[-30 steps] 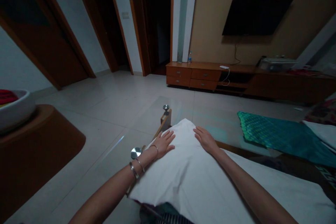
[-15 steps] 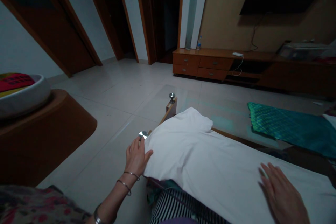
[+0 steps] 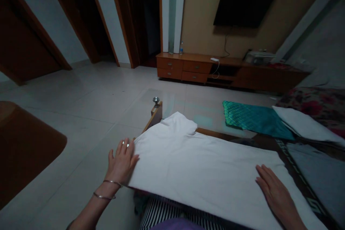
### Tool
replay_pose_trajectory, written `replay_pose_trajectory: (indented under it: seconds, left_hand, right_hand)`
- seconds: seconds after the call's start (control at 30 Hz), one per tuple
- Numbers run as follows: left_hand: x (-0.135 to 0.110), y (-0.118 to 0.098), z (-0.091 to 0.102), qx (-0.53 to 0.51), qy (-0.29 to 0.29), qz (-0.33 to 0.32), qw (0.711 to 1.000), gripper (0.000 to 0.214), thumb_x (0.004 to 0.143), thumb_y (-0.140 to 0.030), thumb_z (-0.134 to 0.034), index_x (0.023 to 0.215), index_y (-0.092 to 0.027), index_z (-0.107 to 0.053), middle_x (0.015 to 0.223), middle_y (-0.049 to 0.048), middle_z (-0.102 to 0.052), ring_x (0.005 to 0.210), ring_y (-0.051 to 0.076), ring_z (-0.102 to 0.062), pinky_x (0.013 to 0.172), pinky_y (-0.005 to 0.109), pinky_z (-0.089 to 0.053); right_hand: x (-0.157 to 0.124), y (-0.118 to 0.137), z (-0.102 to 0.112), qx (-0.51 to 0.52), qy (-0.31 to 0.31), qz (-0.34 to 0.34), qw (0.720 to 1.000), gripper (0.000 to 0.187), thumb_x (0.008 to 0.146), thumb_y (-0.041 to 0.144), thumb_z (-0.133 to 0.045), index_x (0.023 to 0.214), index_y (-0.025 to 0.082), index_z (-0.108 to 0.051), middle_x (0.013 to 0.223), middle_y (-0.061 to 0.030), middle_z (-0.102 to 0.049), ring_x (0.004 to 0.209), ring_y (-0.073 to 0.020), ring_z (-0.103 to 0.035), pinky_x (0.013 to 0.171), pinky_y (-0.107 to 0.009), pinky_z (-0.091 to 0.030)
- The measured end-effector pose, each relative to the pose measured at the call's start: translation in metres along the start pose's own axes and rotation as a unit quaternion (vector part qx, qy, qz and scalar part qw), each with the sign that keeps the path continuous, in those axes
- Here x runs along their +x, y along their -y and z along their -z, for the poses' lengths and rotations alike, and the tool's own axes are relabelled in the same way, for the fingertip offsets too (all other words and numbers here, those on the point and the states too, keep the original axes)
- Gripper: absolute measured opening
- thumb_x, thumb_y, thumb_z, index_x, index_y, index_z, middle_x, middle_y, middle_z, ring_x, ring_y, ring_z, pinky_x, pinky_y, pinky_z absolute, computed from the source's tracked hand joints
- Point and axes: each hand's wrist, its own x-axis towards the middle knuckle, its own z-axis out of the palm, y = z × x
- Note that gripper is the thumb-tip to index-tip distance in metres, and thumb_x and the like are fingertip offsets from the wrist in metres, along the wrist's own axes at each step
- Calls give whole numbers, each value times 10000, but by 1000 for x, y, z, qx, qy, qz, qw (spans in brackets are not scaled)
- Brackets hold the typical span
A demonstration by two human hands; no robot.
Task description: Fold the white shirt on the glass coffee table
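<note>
Resting at the near edge of a white cotton garment (image 3: 194, 165), the left hand (image 3: 121, 161) lies open, fingers spread, gripping nothing; two thin metal bangles (image 3: 107, 188) circle its wrist. The right hand (image 3: 277, 196) lies open on the garment's right part, fingers flat and slightly apart, also gripping nothing. The garment lies spread and smooth, with a long straight near edge and one bunched fold at its far end. Beneath it stands a glass-topped table (image 3: 172, 102) with a wooden rail (image 3: 212, 133) and a metal stud (image 3: 156, 100) at its far corner. Striped fabric (image 3: 167, 215) shows below the near edge.

Right of the garment: a teal patterned cloth (image 3: 256, 120), a folded white cloth (image 3: 304, 127), a grey cloth with a dark patterned border (image 3: 320, 176) and floral bedding (image 3: 315, 102). To the left, a brown upholstered seat (image 3: 24, 147).

Farther off, on tiled floor (image 3: 81, 97): a wooden cabinet (image 3: 188, 66), drawers shut, bearing a water bottle (image 3: 181, 48) and a clear box (image 3: 258, 57), contents unclear. A wall-mounted television (image 3: 245, 5) hangs above.
</note>
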Motion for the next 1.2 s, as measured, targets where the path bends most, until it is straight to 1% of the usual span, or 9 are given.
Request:
replay_pose_trajectory:
  seconds: [0.2,0.4,0.5,0.63,0.77,0.83,0.93,1.07,1.2]
  left_hand:
    - [25,-55,-5,-69,-3,-158,985,514,917,-397,-361,1411,-257,-395,1525,31,-271,1420,249,-193,1109,519,-212]
    - [44,-13,-32,-48,23,-170,984,561,892,-406,-329,1417,-220,-394,1502,23,-306,1404,223,-250,1133,472,-203]
    - [46,-4,-33,-25,38,-164,985,563,883,-402,-323,1414,-229,-399,1499,11,-299,1400,237,-258,1128,515,-191]
    - [49,-50,-15,3,15,-154,988,514,895,-387,-351,1387,-264,-434,1514,1,-246,1415,243,-218,1116,573,-162]
    - [61,-127,9,-59,29,-224,972,485,919,-329,-384,1403,-295,-398,1521,-1,-243,1416,223,-217,1112,551,-213]
    - [69,-150,11,-92,49,-254,961,480,926,-319,-384,1406,-296,-393,1523,8,-245,1418,233,-209,1108,553,-220]
    - [75,-157,4,-120,58,-267,954,485,935,-315,-367,1419,-288,-372,1525,17,-239,1418,239,-205,1121,552,-187]
    - [75,-147,-8,-138,59,-273,950,508,927,-332,-383,1431,-279,-351,1531,20,-224,1421,243,-195,1131,549,-163]
    - [73,-144,-11,-151,50,-276,948,514,927,-343,-380,1434,-268,-342,1536,34,-218,1422,253,-188,1127,568,-162]
  right_hand:
    - [22,7,9,1,16,5,1000,515,946,449,-301,1334,168,-490,1429,-96,-434,1357,-248,-340,1082,-458,-352]
    - [-20,-67,12,-67,-24,-67,995,519,946,399,-287,1301,104,-525,1360,-137,-505,1296,-231,-432,1089,-412,-349]
    - [-30,-77,22,-95,-50,-115,988,479,944,358,-307,1253,95,-561,1318,-163,-536,1267,-246,-460,1068,-430,-368]
    - [9,-16,31,-72,-90,-140,983,450,937,341,-343,1257,106,-555,1371,-173,-478,1331,-274,-371,1083,-473,-333]
    - [78,83,27,34,-23,-34,999,402,933,275,-379,1302,208,-524,1424,-88,-442,1356,-220,-343,1116,-429,-300]
    - [97,108,19,82,25,31,996,397,924,275,-411,1303,236,-523,1435,-62,-431,1357,-214,-343,1119,-431,-301]
    - [98,93,5,84,44,23,995,412,931,283,-375,1301,193,-532,1398,-85,-476,1314,-222,-411,1099,-429,-340]
    - [105,39,3,22,23,-98,995,412,913,237,-348,1183,79,-615,1290,-183,-558,1212,-271,-519,1048,-427,-390]
    - [168,69,16,77,82,-123,986,342,860,148,-404,1040,31,-670,1124,-251,-630,1119,-327,-572,993,-461,-400]
